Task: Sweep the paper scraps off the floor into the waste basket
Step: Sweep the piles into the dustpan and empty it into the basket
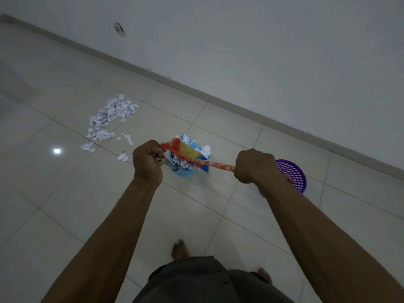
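Your left hand [148,159] is closed around a thin handle that seems to belong to the blue dustpan [197,153], and your right hand [253,166] is clenched on the orange flower-print stick of the broom [188,153]. The broom's orange-and-yellow bristles lie across the tilted pan, which hangs over a small blue bucket [183,172] already holding white scraps. The purple mesh waste basket [294,173] stands just beside it, partly behind your right wrist.

The main heap of paper scraps [110,118] is on the tiled floor [65,204] off to the left, well apart from both containers — most of the job looks unfinished.

Risks from here, as I judge them: the scraps are light, so a hard flick of the bristles could throw them over the bucket rim and onto the tiles. A steep tilt could spill the pan past the narrow opening. And the load appears to be going into the bucket, not the basket — check your target.
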